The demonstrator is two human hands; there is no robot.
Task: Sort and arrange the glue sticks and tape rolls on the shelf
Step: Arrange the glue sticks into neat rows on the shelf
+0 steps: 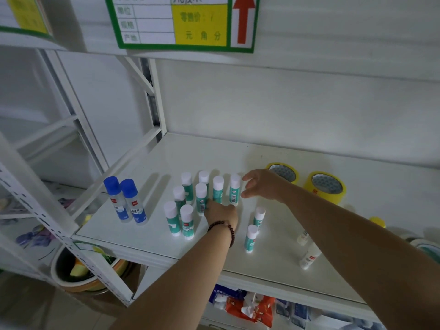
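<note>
Inspection of the white metal shelf [152, 167]: eight teal-labelled glue sticks with white caps [201, 195] stand upright, grouped in rough rows left of centre. Two more teal glue sticks [251, 238] stand apart near the front, not yet grouped. Two clear liquid-glue bottles with blue caps [129, 202] stand together at the left. Two small white glue bottles [309, 256] stand loose at front right. Two yellow rolls of tape [325, 186] lie flat at the back right, side by side; more rolls at the right edge are only partly visible.

My left hand [222, 214] rests at the base of the group, fingers touching a stick; whether it grips, I cannot tell. My right hand [262, 184] is spread open, empty, just beside the rightmost grouped stick.

Assessment: roughly half done; stragglers and right-side items remain.
</note>
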